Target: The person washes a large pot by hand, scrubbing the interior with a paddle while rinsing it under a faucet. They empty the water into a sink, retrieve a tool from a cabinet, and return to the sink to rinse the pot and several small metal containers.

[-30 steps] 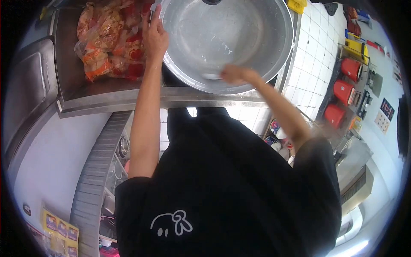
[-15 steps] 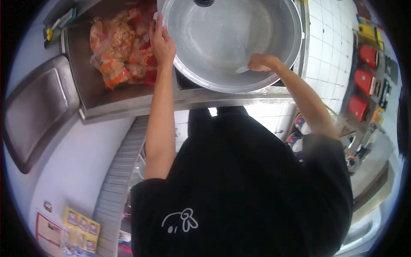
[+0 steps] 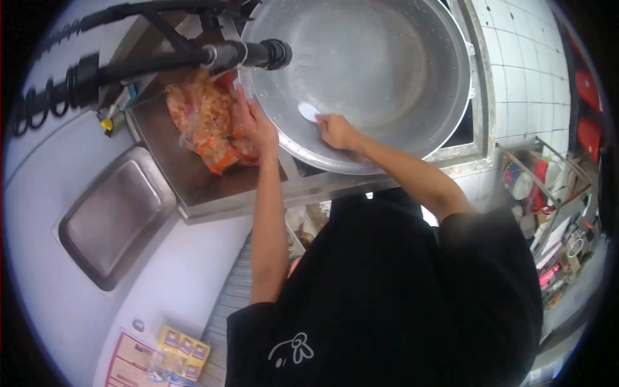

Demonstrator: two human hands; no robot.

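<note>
A large round metal basin rests at the top of the view over the steel counter. My left hand is on the basin's left rim, fingers extended along its outer side. Inside the basin, my right hand is closed around a white, oval-ended tool, which lies near the basin's lower left wall. Just left of my left hand, bagged orange and red food sits in the sink.
A black spring-hose faucet reaches over the sink and the basin's left edge. An empty-looking metal tray lies at the left. White tiles and a wire rack are at the right.
The view has shifted, and the faucet now shows at the upper left. My right hand has moved left inside the basin with the white tool. My left hand stays at the rim.
</note>
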